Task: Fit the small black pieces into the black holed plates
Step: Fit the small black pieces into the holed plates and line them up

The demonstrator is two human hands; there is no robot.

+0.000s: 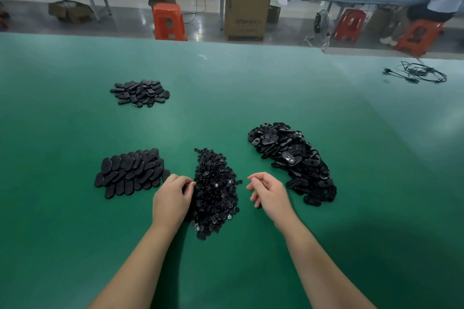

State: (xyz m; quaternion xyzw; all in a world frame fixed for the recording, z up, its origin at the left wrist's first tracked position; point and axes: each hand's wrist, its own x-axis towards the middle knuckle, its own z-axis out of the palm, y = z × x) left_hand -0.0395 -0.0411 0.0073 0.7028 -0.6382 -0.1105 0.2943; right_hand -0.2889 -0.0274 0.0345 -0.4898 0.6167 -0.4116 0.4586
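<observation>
Two hands (172, 198) flank small pieces (216, 190).

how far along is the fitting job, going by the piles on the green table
Possibly done: a small far pile of plates, though fitted pieces can't be confirmed. In hand: the left hand picks at the small-pieces heap; the right hand hovers empty. Left: the large holed-plate pile and the stacked oval plates.

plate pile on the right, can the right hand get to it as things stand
Probably yes. The right hand hovers open and empty just beside the holed plates, with only bare green table between them.
</observation>
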